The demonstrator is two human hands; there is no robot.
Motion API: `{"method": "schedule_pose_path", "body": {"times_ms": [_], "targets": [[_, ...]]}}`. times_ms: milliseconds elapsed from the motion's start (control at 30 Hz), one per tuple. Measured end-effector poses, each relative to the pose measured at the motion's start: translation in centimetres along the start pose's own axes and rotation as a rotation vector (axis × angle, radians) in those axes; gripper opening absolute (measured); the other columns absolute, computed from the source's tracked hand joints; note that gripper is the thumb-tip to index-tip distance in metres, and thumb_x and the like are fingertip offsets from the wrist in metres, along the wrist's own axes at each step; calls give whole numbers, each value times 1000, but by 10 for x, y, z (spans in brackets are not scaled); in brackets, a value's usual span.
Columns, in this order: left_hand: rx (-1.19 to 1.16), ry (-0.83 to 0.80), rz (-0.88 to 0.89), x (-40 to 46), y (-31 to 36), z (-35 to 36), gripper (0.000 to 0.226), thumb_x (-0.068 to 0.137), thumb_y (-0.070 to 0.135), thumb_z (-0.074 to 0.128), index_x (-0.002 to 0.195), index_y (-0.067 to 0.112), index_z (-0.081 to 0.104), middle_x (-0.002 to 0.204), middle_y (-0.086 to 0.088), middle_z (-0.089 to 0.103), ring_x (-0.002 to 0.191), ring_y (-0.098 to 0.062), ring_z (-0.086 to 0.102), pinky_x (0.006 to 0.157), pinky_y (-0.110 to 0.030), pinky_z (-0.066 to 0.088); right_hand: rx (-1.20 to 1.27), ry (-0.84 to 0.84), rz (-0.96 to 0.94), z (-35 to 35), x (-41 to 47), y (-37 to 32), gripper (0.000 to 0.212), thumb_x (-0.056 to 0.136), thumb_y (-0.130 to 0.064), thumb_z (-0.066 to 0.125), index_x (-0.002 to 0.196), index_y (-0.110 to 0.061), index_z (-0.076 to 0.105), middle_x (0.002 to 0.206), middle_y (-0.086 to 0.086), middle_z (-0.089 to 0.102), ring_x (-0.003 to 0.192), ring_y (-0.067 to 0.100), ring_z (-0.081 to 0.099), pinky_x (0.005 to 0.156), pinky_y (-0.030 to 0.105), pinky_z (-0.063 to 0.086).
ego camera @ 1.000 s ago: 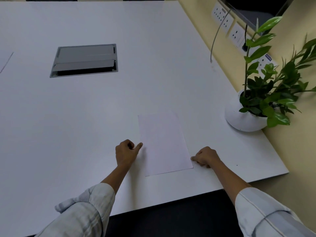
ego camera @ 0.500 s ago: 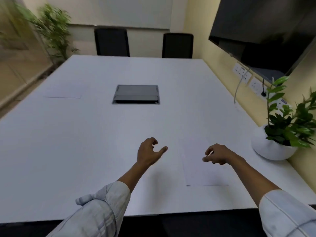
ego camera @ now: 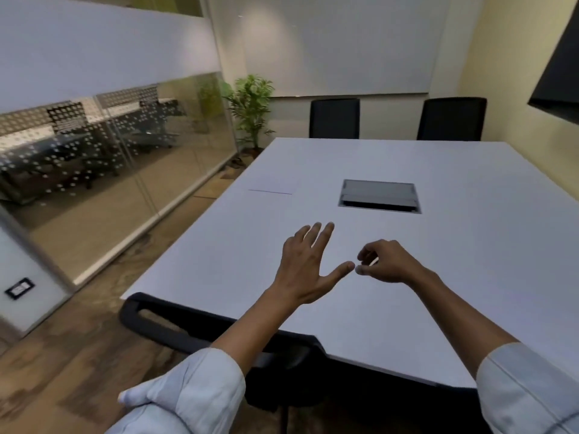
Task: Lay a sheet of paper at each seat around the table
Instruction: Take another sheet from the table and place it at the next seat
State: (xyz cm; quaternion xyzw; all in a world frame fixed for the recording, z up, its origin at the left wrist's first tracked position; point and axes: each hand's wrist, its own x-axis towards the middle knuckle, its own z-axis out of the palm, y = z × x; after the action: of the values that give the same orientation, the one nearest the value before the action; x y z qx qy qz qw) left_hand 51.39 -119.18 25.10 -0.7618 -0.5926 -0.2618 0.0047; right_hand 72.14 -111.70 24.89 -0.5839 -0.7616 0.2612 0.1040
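A white sheet of paper (ego camera: 275, 185) lies flat near the left edge of the white table (ego camera: 454, 261), well beyond my hands. My left hand (ego camera: 308, 267) hovers over the table's near part with fingers spread and nothing in it. My right hand (ego camera: 387, 261) hangs just to its right, fingers loosely curled, thumb and forefinger apart, holding nothing. The sheet that lay by the plant is out of view.
A grey cable box (ego camera: 379, 196) is set into the table's middle. A black chair (ego camera: 200, 330) is tucked at the near edge, two more black chairs (ego camera: 334, 118) stand at the far end. A glass wall (ego camera: 103, 170) runs on the left, with a potted plant (ego camera: 252, 108) in the corner.
My view has swung up and left, away from the sheet by the plant. Both hands have let go of that sheet and lifted; the left hand has spread its fingers.
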Motion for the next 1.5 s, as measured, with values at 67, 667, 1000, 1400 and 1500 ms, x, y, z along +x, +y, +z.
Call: {"method": "schedule_pose_path", "body": {"times_ms": [67,667,1000,1400,1500], "targets": [[3,-9,-32,-17,-29,-31,84,87,73,37,154,25,24,160,-6,30,148,-25,24,117,-46,25,20,12,-47,19,4,-43,36,81,-37,77,110,-18,71,104,-2,76,94,14,70,91,38,58],[-66,14,-291,-116,-494,-213,52,93,61,42,104,16,67,99,0,72,87,-14,65,67,-25,43,-101,-215,10,184,207,-354,36,79,-39,78,109,-21,72,103,-2,76,87,11,72,82,27,56],[-197,99,-201,-43,-666,-188,46,95,52,44,76,16,65,71,7,65,66,-7,61,57,-31,51,158,-106,269,253,376,-415,25,79,-36,79,98,-23,72,101,0,77,86,10,75,68,27,57],[-419,-95,-84,128,-845,-99,44,98,45,47,64,18,57,59,5,56,54,-9,54,50,-31,43,328,-46,547,349,556,-436,36,79,-32,79,109,-14,71,94,7,77,86,16,74,64,25,57],[-432,-161,-34,169,-885,-62,45,98,43,47,65,15,58,61,2,57,57,-10,54,52,-33,45,342,4,575,375,593,-427,38,78,-33,79,110,-15,71,97,6,75,90,18,71,72,28,58]]}}
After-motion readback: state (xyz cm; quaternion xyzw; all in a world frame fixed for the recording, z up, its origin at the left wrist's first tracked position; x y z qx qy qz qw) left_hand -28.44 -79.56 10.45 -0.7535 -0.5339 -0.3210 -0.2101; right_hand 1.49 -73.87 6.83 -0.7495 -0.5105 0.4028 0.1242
